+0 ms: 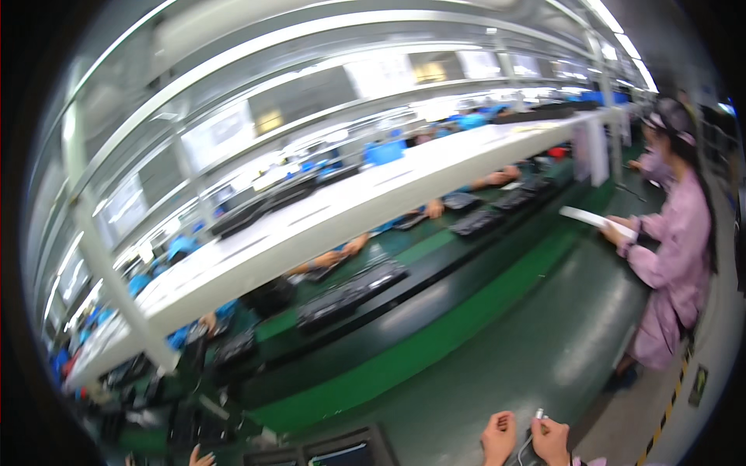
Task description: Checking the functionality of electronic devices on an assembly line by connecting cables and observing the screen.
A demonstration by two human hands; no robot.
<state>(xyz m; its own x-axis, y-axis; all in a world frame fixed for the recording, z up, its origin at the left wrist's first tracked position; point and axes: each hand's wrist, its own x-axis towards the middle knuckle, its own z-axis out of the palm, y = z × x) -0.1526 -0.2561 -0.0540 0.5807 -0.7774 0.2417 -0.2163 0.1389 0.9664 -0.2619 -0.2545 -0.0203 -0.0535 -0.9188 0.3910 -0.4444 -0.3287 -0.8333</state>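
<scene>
At the lower edge, right of the middle, my left hand [499,439] is closed with its fingers curled; whatever they hold, if anything, is hidden. Close beside it, my right hand [550,441] pinches a thin white cable [524,449] near its small silvery plug [539,415]. The cable hangs down between both hands and leaves the picture. Left of my hands, a black tray [378,446] with a dark flat panel [342,453] lies on the green bench.
The green bench [497,353] carries a dark conveyor strip with black units [353,293]. A long white shelf [311,241] runs above it. Co-workers' hands [342,252] reach in beneath the shelf. Another hand [202,457] shows lower left. A person in pink [680,233] stands at right holding something white.
</scene>
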